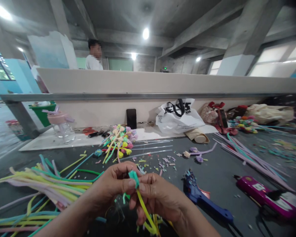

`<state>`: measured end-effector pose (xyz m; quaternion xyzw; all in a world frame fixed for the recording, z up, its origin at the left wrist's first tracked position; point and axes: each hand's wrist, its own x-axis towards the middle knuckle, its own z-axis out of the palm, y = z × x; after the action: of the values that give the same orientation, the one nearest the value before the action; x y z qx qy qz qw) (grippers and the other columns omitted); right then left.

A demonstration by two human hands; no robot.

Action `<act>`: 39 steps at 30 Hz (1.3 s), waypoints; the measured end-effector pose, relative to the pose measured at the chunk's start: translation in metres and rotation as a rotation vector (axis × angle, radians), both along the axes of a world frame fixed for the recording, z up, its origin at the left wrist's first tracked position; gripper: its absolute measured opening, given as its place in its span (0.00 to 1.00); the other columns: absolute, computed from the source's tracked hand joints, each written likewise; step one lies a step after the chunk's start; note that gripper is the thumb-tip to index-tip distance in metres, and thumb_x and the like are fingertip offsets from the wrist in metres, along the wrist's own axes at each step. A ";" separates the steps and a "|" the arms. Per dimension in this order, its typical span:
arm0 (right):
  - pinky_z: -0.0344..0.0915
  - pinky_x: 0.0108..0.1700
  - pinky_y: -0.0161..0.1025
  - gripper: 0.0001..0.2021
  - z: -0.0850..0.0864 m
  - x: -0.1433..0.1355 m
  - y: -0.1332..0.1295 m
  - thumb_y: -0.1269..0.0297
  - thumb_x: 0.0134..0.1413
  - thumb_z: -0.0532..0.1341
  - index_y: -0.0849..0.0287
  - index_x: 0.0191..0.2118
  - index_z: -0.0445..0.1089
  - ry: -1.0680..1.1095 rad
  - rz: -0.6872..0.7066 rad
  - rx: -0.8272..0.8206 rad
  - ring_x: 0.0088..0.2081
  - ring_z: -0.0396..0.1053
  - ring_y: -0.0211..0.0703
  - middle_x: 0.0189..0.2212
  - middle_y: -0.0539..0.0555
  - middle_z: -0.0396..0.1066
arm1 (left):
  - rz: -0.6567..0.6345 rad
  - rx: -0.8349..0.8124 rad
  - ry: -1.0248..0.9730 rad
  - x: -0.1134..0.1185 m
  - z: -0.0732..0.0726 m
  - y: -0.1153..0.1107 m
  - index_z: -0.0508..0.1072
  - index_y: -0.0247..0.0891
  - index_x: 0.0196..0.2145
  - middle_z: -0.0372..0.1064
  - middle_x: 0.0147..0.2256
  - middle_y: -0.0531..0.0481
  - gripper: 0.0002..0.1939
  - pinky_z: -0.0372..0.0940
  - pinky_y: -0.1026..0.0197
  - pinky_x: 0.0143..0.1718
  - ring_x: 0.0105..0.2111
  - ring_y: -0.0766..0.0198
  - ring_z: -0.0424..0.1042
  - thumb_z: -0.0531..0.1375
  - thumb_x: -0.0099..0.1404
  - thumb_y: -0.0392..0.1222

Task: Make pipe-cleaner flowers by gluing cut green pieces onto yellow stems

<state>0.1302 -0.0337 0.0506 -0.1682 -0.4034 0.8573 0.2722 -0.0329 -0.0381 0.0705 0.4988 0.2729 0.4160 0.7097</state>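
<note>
Both hands meet low in the middle of the head view, above the dark table. My left hand (119, 181) pinches a folded teal pipe cleaner (133, 178) between thumb and fingers. Beside it, my right hand (155, 191) is closed at the base of that teal piece, on a yellow pipe cleaner (145, 207) that hangs down and curls below. The teal and yellow pieces touch between the fingertips; how they are joined is hidden. Close to my left forearm lies a heap of long pipe cleaners (46, 184) in yellow, lilac, blue and green.
A blue glue gun (204, 197) and a magenta glue gun (263, 194) lie at right. Finished pipe-cleaner flowers (119, 141) sit ahead, near clear sticks (150, 148) and cut scraps (166, 161). Behind stand a phone (131, 118), a jar (62, 128) and a white bag (177, 117). A person (94, 57) is beyond.
</note>
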 end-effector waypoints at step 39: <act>0.55 0.26 0.29 0.10 0.003 -0.004 -0.007 0.68 0.51 0.56 0.60 0.21 0.66 -0.849 -1.043 1.344 0.21 0.64 0.34 0.16 0.49 0.67 | 0.442 0.261 0.309 0.003 0.003 -0.007 0.70 0.37 0.30 0.67 0.27 0.55 0.06 0.60 0.68 0.31 0.29 0.69 0.65 0.61 0.53 0.40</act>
<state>0.1264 -0.0410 0.0536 -0.4329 -0.7513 0.0835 0.4911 -0.0297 -0.0452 0.0740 0.5717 0.4239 0.5113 0.4817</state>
